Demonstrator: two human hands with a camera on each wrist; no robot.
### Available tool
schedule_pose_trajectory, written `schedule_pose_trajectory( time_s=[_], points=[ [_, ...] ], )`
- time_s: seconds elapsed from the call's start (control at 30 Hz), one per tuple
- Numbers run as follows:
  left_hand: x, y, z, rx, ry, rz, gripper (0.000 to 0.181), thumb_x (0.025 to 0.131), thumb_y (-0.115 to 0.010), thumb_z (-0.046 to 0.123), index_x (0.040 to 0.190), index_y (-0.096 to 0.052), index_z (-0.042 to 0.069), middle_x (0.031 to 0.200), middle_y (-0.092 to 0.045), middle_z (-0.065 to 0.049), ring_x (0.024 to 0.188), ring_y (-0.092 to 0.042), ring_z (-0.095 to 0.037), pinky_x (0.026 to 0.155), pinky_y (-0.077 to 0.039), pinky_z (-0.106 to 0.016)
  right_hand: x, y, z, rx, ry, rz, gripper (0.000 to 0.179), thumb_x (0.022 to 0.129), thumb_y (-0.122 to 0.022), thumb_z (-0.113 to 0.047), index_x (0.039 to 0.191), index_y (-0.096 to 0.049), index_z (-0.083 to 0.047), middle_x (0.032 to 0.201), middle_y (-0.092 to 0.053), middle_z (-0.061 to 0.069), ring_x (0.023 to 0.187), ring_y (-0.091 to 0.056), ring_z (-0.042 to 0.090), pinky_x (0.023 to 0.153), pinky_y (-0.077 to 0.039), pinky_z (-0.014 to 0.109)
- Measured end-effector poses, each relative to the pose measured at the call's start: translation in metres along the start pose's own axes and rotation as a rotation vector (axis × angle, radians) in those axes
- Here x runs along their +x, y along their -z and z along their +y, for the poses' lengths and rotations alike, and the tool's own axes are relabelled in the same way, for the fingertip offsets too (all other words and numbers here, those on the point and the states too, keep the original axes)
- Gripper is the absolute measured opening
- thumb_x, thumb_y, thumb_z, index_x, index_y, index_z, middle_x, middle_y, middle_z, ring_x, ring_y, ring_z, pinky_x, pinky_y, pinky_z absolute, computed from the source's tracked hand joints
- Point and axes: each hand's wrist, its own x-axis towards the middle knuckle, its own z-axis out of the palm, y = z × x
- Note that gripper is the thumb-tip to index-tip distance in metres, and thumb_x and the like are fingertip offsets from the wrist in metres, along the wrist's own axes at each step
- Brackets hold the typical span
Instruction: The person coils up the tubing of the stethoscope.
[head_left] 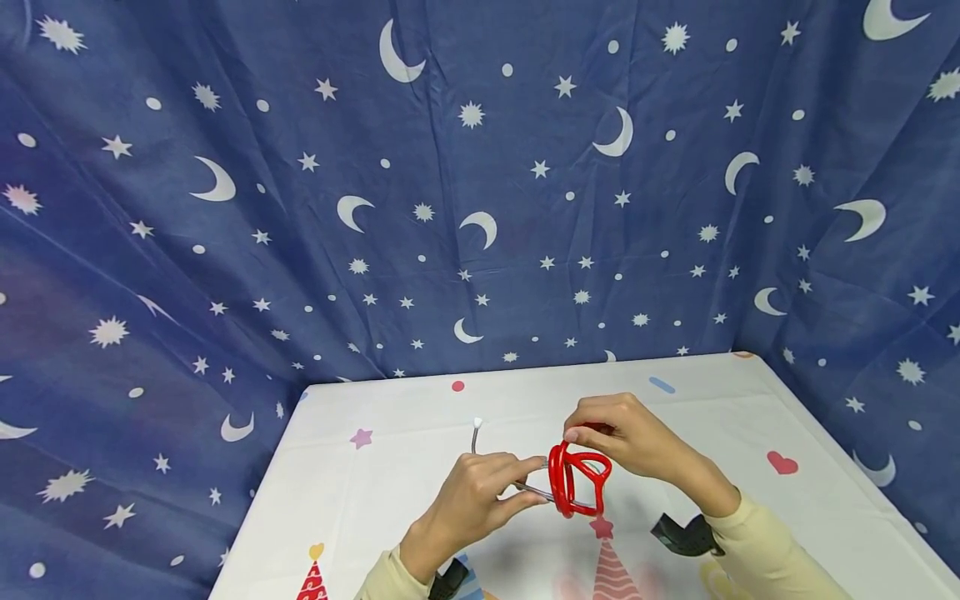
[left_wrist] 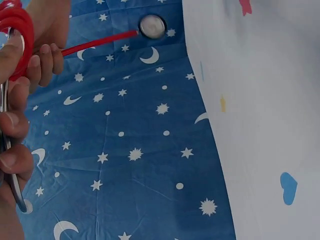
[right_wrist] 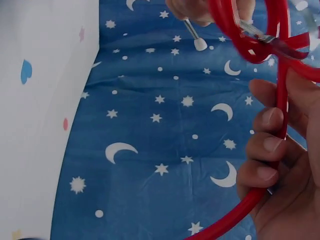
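Note:
A stethoscope (head_left: 557, 479) is held above the table, its red tubing wound in loops. My left hand (head_left: 480, 493) grips its metal ear tubes beside the loops, and a white ear tip (head_left: 477, 423) sticks out past the knuckles. On the other side, my right hand (head_left: 624, 435) pinches the red tubing at the top of the coil. In the right wrist view, that hand's fingers (right_wrist: 270, 145) curl round a length of red tube (right_wrist: 230, 215). The round chest piece (left_wrist: 152, 26) hangs from the tube's end in the left wrist view, slightly blurred.
A white cloth (head_left: 405, 492) printed with colourful shapes covers the table. Behind and at both sides hangs a dark blue curtain (head_left: 420, 175) with moons and stars. Black wrist-worn devices (head_left: 686, 535) sit at both sleeves.

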Motion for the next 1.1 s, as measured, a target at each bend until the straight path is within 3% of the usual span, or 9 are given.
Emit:
schedule_pose_trajectory(
  time_s=[0.2, 0.33, 0.57, 0.83, 0.97, 1.1],
  points=[
    [0.003, 0.001, -0.002, -0.091, 0.064, 0.09, 0.04, 0.082, -0.079, 0.026, 0.117, -0.068, 0.012, 0.074, -0.067, 0.008, 0.057, -0.049, 0.0, 0.056, -0.035, -0.002, -0.002, -0.003, 0.004, -0.006, -0.038, 0.066, 0.016, 0.09, -0.066, -0.002, 0.097, -0.073, -0.014, 0.081, -0.071, -0.005, 0.068, -0.055, -0.001, 0.06, -0.053, 0.02],
    [0.004, 0.001, -0.005, -0.132, 0.101, 0.166, 0.037, 0.083, -0.077, 0.024, 0.116, -0.066, 0.01, 0.07, -0.061, 0.006, 0.055, -0.044, -0.003, 0.053, -0.036, -0.006, -0.004, -0.008, 0.01, 0.001, -0.074, 0.088, 0.018, 0.091, -0.064, -0.001, 0.106, -0.072, -0.008, 0.087, -0.072, 0.001, 0.069, -0.056, -0.002, 0.06, -0.054, 0.02],
    [0.002, 0.002, -0.011, -0.209, 0.208, 0.312, 0.035, 0.087, -0.073, 0.023, 0.114, -0.067, 0.002, 0.07, -0.06, -0.001, 0.055, -0.046, -0.008, 0.051, -0.039, -0.011, -0.012, -0.019, 0.018, -0.017, -0.145, 0.077, 0.019, 0.097, -0.061, -0.009, 0.113, -0.07, -0.01, 0.068, -0.05, -0.012, 0.059, -0.042, -0.004, 0.052, -0.042, 0.018],
    [-0.002, 0.007, -0.017, -0.251, 0.381, 0.402, 0.043, 0.071, -0.082, -0.002, 0.111, -0.068, -0.002, 0.07, -0.06, -0.006, 0.058, -0.048, -0.008, 0.051, -0.041, -0.013, -0.024, -0.028, 0.017, -0.016, -0.188, 0.055, 0.018, 0.098, -0.06, -0.013, 0.114, -0.069, -0.013, 0.072, -0.053, -0.013, 0.059, -0.045, -0.003, 0.05, -0.043, 0.017],
    [-0.004, 0.006, -0.018, -0.231, 0.418, 0.421, 0.043, 0.069, -0.083, -0.004, 0.11, -0.068, -0.002, 0.07, -0.061, -0.007, 0.056, -0.049, -0.009, 0.051, -0.042, -0.014, -0.028, -0.031, 0.01, -0.047, -0.2, 0.055, 0.023, 0.096, -0.062, -0.012, 0.119, -0.066, -0.011, 0.073, -0.055, -0.017, 0.062, -0.051, -0.004, 0.054, -0.047, 0.018],
    [-0.005, 0.005, -0.019, -0.197, 0.466, 0.427, 0.039, 0.074, -0.083, 0.004, 0.11, -0.069, 0.003, 0.07, -0.062, -0.004, 0.057, -0.05, -0.006, 0.052, -0.043, -0.013, -0.031, -0.035, 0.0, -0.104, -0.145, 0.066, 0.038, 0.093, -0.065, -0.007, 0.131, -0.058, -0.011, 0.075, -0.058, -0.016, 0.065, -0.053, -0.006, 0.055, -0.048, 0.015]
  ],
)
